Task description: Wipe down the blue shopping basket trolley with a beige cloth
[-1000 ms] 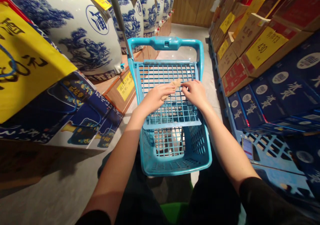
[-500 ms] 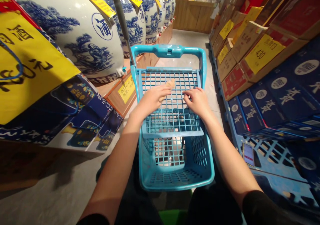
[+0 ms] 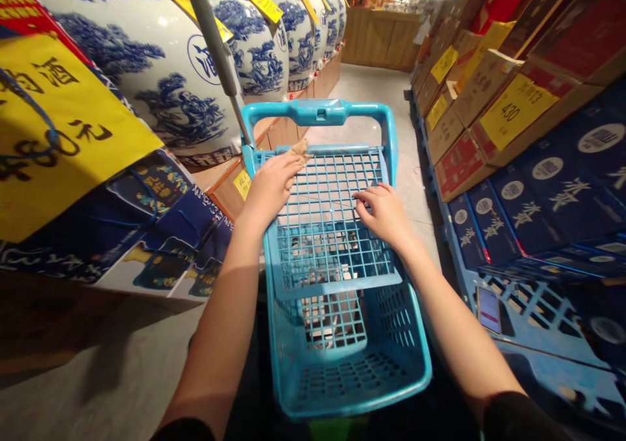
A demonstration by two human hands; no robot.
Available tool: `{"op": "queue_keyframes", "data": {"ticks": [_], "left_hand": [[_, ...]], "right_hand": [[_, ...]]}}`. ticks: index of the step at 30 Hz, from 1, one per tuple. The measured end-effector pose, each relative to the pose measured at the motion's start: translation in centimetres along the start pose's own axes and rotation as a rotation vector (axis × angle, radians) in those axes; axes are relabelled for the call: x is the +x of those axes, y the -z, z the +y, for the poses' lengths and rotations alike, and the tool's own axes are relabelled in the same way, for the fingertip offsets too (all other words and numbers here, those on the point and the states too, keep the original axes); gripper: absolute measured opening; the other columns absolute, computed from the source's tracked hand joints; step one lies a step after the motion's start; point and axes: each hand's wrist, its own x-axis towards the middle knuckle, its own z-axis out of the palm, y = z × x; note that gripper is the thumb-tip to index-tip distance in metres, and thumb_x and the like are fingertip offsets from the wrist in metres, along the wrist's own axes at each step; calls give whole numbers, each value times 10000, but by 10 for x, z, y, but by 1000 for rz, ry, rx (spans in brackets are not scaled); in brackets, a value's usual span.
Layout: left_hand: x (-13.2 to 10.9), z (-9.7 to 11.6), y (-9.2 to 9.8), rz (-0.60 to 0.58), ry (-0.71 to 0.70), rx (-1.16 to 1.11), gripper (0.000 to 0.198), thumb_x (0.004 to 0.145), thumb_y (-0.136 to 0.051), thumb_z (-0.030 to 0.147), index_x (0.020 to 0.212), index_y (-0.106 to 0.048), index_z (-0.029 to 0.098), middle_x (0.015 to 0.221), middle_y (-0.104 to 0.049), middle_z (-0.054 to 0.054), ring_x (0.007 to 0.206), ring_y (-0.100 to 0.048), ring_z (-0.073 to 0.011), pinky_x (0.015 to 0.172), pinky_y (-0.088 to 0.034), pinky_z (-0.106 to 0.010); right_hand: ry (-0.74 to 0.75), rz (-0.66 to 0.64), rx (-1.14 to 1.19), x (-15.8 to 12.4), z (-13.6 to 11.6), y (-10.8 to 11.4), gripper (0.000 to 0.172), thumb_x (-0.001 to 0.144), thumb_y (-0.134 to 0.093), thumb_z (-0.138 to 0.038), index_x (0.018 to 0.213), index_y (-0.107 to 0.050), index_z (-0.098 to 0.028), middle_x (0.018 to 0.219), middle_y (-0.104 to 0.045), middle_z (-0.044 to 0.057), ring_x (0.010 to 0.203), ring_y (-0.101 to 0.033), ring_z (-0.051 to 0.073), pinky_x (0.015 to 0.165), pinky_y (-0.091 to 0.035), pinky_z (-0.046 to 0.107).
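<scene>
A blue plastic shopping basket [image 3: 313, 408] stands in front of me, with a handle bar [image 3: 320, 111] at its far end. Its grid flap [image 3: 327, 180] slants across the upper part. My left hand [image 3: 270, 190] is at the flap's upper left edge, its fingers closed over a crumpled tan cloth [image 3: 300, 151] pressed on the grid. On the right side of the flap, my right hand [image 3: 384, 212] has its fingers curled against the grid bars; the fingertips are partly hidden. A grey-handled rod [image 3: 215, 43] rises at the basket's far left corner.
Large blue-and-white jars [image 3: 195, 102] line the left side behind a yellow price sign [image 3: 63, 167]. Stacked cartons [image 3: 489, 89] and blue boxes [image 3: 528, 212] stand on the right. A phone [image 3: 488, 309] lies on a blue pallet [image 3: 542, 349].
My left hand has moved the cloth left and up the grid, from its middle to the upper left edge. My right hand stays by the grid. The basket has tilted slightly.
</scene>
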Motion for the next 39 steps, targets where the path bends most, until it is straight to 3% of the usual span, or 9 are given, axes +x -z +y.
{"op": "queue_keyframes", "data": {"ticks": [6,8,13,15,21,23,30,32,39], "left_hand": [[2,28,-26,-218,-238,-206,452,937,-559,7,1235,-782,264,1457,-710,-38,1402,-624,-215,1231,-494,-527],[-1,23,-21,-171,-202,-178,454,945,-552,13,1258,-771,257,1484,-692,-43,1420,-608,-225,1242,-481,-544],[-9,-9,4,141,63,17,458,958,-542,46,1278,-767,286,1517,-666,-37,1482,-540,-274,1284,-424,-585],[-10,-12,7,159,107,43,447,942,-553,44,1257,-780,265,1521,-663,-53,1486,-536,-295,1285,-419,-597],[-8,12,-5,-203,-109,-198,444,916,-570,42,1220,-804,265,1461,-709,-50,1409,-626,-250,1253,-465,-557],[-9,15,-5,-253,-150,-286,438,935,-561,54,1230,-803,269,1442,-721,-56,1373,-659,-235,1232,-493,-528],[-13,-10,13,115,93,-23,389,942,-595,86,1237,-801,233,1484,-690,-85,1461,-576,-300,1281,-418,-599],[-12,-10,13,132,119,8,409,925,-594,70,1240,-800,227,1490,-685,-87,1472,-562,-311,1288,-402,-616],[-15,24,-3,-223,-117,-312,473,936,-545,48,1265,-794,280,1433,-727,-53,1370,-662,-234,1207,-521,-516]], "right_hand": [[-31,19,-4,-3,-8,-1,307,956,-519,-191,1016,-820,-198,1008,-817,111,967,-726,285,1107,-468,495],[-39,28,2,-4,-9,-2,295,950,-528,-194,1001,-819,-201,996,-815,107,954,-727,284,1091,-480,493],[-48,60,18,-7,-16,-4,296,960,-531,-202,1020,-820,-206,980,-815,95,953,-736,285,1123,-474,512],[-51,75,24,-10,-21,-6,296,968,-529,-204,1026,-818,-213,985,-819,91,963,-740,286,1147,-463,525],[-78,97,38,-19,-28,-7,286,979,-537,-229,1026,-818,-230,982,-822,82,961,-748,288,1159,-461,541],[-83,98,47,-20,-27,-6,285,978,-542,-237,1035,-821,-222,978,-821,82,962,-750,289,1164,-457,546],[-88,102,66,-20,-30,-5,286,977,-542,-242,1041,-821,-225,995,-823,84,980,-748,289,1167,-451,545],[-92,98,60,-19,-31,-6,291,974,-539,-235,1046,-820,-224,987,-821,81,977,-743,286,1168,-449,539],[-108,90,75,-14,-20,-2,281,965,-545,-207,1006,-820,-250,978,-819,71,967,-742,275,1144,-462,526]]}}
